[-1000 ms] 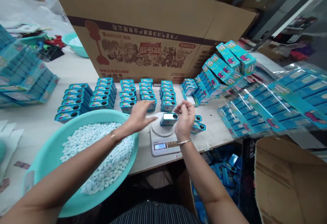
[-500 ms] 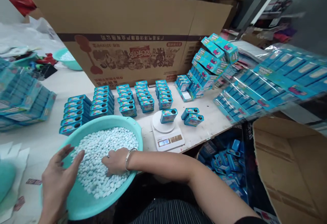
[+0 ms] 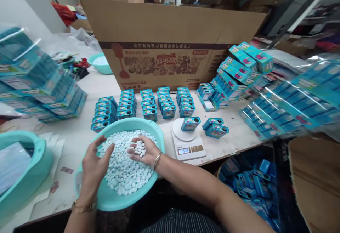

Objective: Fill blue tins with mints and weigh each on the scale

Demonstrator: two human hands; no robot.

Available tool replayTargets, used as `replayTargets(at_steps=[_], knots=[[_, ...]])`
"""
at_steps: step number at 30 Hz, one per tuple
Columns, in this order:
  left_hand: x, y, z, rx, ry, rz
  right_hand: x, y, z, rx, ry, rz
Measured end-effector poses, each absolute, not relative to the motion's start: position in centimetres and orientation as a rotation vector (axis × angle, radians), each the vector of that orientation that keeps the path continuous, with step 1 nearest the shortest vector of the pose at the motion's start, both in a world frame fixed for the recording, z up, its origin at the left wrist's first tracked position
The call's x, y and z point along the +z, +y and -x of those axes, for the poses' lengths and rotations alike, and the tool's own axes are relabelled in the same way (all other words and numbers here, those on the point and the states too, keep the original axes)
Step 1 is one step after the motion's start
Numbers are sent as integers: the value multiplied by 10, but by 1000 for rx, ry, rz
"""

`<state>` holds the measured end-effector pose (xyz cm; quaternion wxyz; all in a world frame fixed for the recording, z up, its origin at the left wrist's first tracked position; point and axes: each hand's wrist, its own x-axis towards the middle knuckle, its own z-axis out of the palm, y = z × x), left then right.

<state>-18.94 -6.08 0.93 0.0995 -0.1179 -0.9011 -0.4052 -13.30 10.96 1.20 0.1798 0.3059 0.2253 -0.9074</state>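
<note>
Teal bowl (image 3: 114, 199) at the near edge of the counter (image 3: 225, 114), broad layer of white pellets (image 3: 127, 178) inside. Both hands at the bowl.

Right hand (image 3: 145, 151): forearm comes in from lower right, crosses the bowl's right rim. Palm up, cupped, fingers half-curled and pointing left, a small handful (image 3: 140, 148) of pellets resting on them. Hand sits just above the main layer; can't tell if its underside touches.

Left hand (image 3: 95, 164): forearm up from the bottom edge, wrist near the bowl's left rim. Palm turned inward, thumb and fingers spread wide with a clear gap, nothing visible in them.

Scale (image 3: 190, 151) just right of the bowl, display lit, digits too small to read surely. One blue tin (image 3: 190, 124) upright on its plate, hole on top, neither hand touching it. Two more tins (image 3: 217, 131) on the counter right of that.
</note>
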Motion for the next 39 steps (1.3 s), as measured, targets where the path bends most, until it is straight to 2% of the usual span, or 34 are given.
replayTargets(at_steps=[5,10,15,20,24,30,35,39], knots=[[15,-58,185,-1260,-2645,411,16,104,127,-2746,322,-901],[39,-24,183,-1385,-2708,727,43,156,110,-2991,218,-731],[56,67,178,-1414,-2611,1377,68,248,79,-3449,313,-1009],[38,178,165,-1318,-2418,1863,64,314,69,-3693,609,-1225],[22,228,156,-1145,-2520,1928,48,332,74,-3705,858,-1315],[12,239,150,-1087,-2613,1943,33,335,78,-3703,996,-1291],[8,235,152,-1107,-2606,1965,33,347,72,-3702,675,-1124],[12,224,159,-1135,-2581,1994,42,361,46,-3718,499,-792]])
